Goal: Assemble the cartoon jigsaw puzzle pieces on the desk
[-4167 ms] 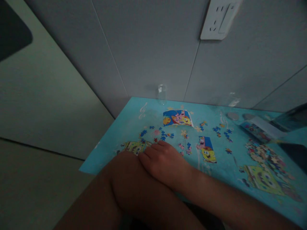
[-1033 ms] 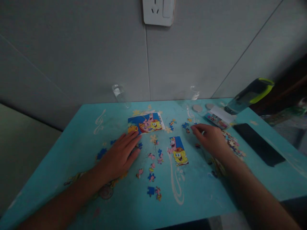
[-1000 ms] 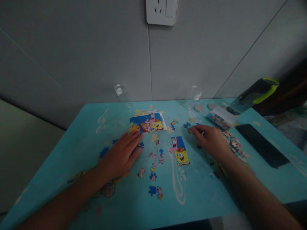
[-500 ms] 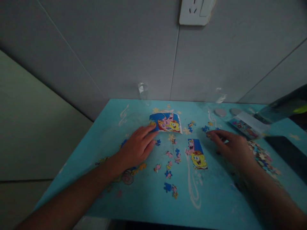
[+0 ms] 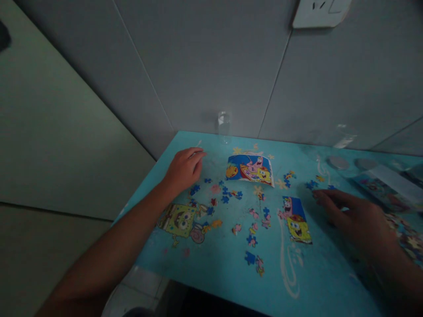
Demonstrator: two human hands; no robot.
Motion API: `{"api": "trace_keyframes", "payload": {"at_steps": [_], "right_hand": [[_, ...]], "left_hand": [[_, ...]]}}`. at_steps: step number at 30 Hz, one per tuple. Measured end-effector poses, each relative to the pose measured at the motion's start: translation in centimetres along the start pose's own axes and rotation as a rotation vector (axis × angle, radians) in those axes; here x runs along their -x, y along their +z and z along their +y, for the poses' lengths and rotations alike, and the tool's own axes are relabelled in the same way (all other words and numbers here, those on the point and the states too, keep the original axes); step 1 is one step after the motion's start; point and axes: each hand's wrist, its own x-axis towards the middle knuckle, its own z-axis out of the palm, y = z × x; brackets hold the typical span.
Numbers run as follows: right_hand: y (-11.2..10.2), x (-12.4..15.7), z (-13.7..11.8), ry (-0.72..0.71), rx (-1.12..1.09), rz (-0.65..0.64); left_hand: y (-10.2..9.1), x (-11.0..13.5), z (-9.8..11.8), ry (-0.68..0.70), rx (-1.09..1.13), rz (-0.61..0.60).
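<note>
Head view: nearest on the worktop (image 5: 211, 266) lie loose puzzle pieces (image 5: 250, 258), with a joined puzzle section (image 5: 298, 226) farther right. Beside it, the right hand (image 5: 360, 220) has its fingertips pinched near blue pieces (image 5: 311, 185); whether its grip holds one, I cannot tell. The left hand (image 5: 185, 169), fingers loosely bent, grip likewise unclear, is left of the picture sheet (image 5: 250, 169). Beyond stands a clear jar (image 5: 224, 127).

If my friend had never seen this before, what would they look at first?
Probably the bright picture card near the back of the turquoise table. Next might come the blue-and-yellow puzzle section, nearer the front and to the right, with loose puzzle pieces scattered to its left. The right hand, its fingers close to some blue pieces, could catch the eye too.
</note>
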Motion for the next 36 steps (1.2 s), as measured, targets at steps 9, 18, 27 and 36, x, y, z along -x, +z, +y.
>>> {"api": "trace_keyframes", "payload": {"at_steps": [9, 18, 27, 36], "right_hand": [[0.2, 0.0, 0.4, 0.006, 0.063, -0.040], [0.7, -0.7, 1.2, 0.004, 0.012, -0.037], [1.1, -0.7, 1.0, -0.024, -0.004, -0.026], [1.3, -1.0, 1.4, -0.039, 0.007, -0.051]], "left_hand": [[-1.4, -0.3, 0.0, -0.011, -0.142, -0.029], [-3.1, -0.2, -2.1, -0.049, -0.157, -0.289], [-4.2, 0.6, -2.5, 0.068, 0.106, -0.718], [-3.5, 1.0, -3.2, 0.052, 0.129, -0.735]]}}
